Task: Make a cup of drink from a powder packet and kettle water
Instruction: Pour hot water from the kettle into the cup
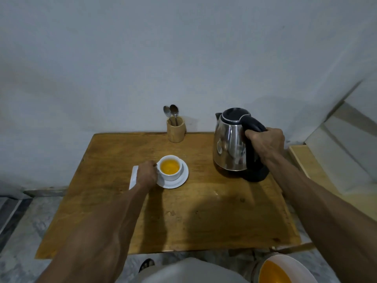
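A white cup (170, 168) full of orange drink stands on a white saucer (179, 181) near the middle of the wooden table (183, 217). My left hand (146, 174) is closed at the cup's left side, on its handle. A steel kettle (230, 144) with a black lid sits on its black base (255, 176) at the right rear. My right hand (265, 142) grips the kettle's black handle. A white flat object (133, 176), possibly the packet, lies partly hidden under my left hand.
A wooden holder (175, 130) with two spoons (171, 112) stands at the table's back edge against the wall. A white bowl of orange liquid (285, 269) sits low at the right, off the table. A pale wooden ledge (304, 160) lies to the right.
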